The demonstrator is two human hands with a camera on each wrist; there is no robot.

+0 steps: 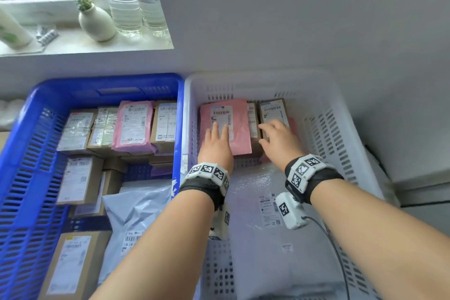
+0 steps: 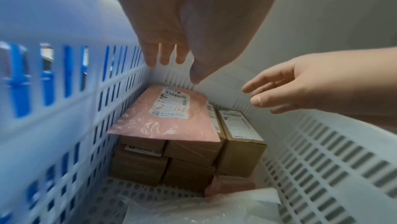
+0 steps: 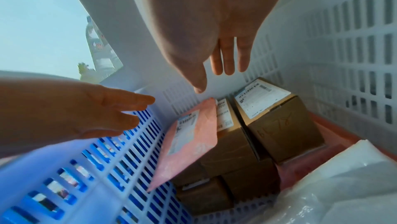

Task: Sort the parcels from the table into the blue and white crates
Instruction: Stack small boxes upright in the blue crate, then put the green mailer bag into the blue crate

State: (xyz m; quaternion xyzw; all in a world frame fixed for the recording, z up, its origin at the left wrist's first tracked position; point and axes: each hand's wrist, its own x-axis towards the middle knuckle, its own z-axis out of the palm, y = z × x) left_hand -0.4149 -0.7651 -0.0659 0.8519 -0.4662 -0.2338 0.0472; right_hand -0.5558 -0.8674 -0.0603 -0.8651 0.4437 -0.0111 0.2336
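Observation:
Both my hands are inside the white crate [image 1: 267, 78], at its far end. My left hand [image 1: 218, 134] hovers with straight fingers over a pink parcel [image 1: 239, 129] that lies on stacked cardboard boxes [image 2: 189, 149]. The left wrist view shows a gap between that hand [image 2: 178, 68] and the pink parcel [image 2: 171, 120]. My right hand [image 1: 267, 133] is spread, empty, above a labelled cardboard box [image 1: 274, 109]; in the right wrist view this hand [image 3: 206, 75] is clear of the box [image 3: 279, 125]. The blue crate [image 1: 109, 80] on the left holds several parcels.
A large pale plastic mailer [image 1: 280, 238] fills the near half of the white crate under my forearms. In the blue crate lie boxes, a pink parcel [image 1: 134, 126] and a grey mailer [image 1: 136, 204]. Water bottles [image 1: 126, 2] and a small vase [image 1: 96, 22] stand on the windowsill behind.

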